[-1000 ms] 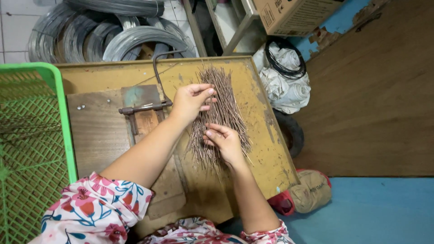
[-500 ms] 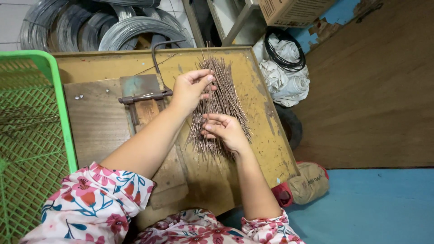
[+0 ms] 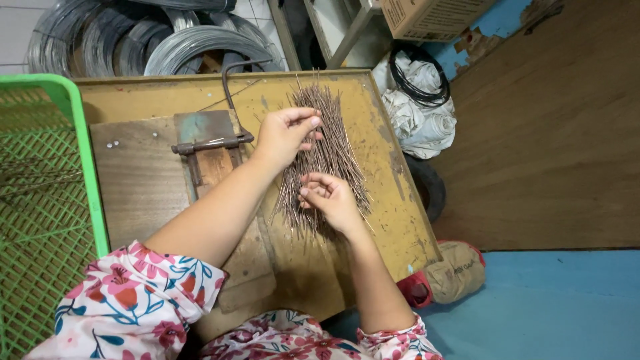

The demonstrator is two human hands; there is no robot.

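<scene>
Pile of thin brown metal rods (image 3: pixel 330 150) lies on worn yellow wooden board (image 3: pixel 393 193). Left hand (image 3: pixel 285 133) rests on pile's upper part, fingers curled, pinching few rods. Right hand (image 3: pixel 331 200) on lower part, fingers bent around rods. Green plastic mesh basket (image 3: pixel 47 200) at left.
</scene>
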